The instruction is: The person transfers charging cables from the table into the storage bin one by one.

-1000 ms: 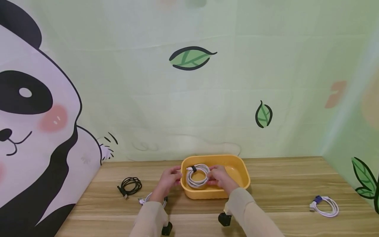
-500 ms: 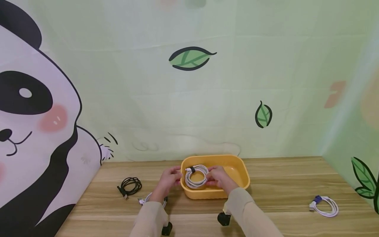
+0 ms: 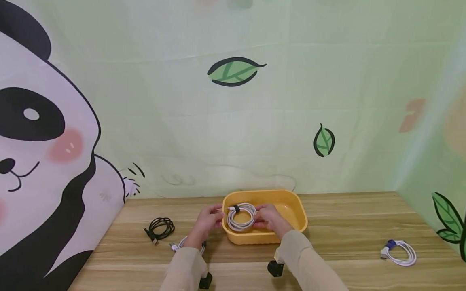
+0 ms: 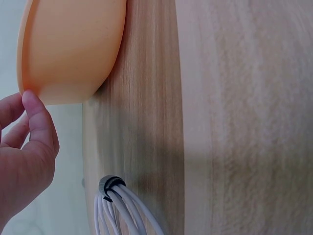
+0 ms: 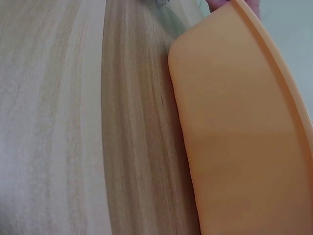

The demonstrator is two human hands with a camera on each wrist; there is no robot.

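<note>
A white cable coil [image 3: 242, 216] with a black tie stands inside the left part of a yellow plastic bin [image 3: 287, 238]. My right hand [image 3: 270, 218] reaches into the bin and pinches the coil's right side; the bin's wall [image 5: 239, 122] hides this hand in the right wrist view. At the bin's left end, my left hand [image 3: 208, 220] pinches the rim, its thumb [image 4: 35, 105] against the outer wall in the left wrist view. Below that hand lies a second white cable [image 4: 120, 196] with a black tie, partly covered by the left forearm in the head view.
A black coiled cable [image 3: 160, 229] lies on the wooden table [image 3: 346, 226] at the left. Far to the right is a white cable [image 3: 400, 254] with a blue tie. A cloth backdrop [image 3: 174, 121] with a panda and leaves rises behind the table.
The coil in my right hand has shifted slightly left and down within the bin. My left hand has stayed at the rim; the other cables have not moved.
</note>
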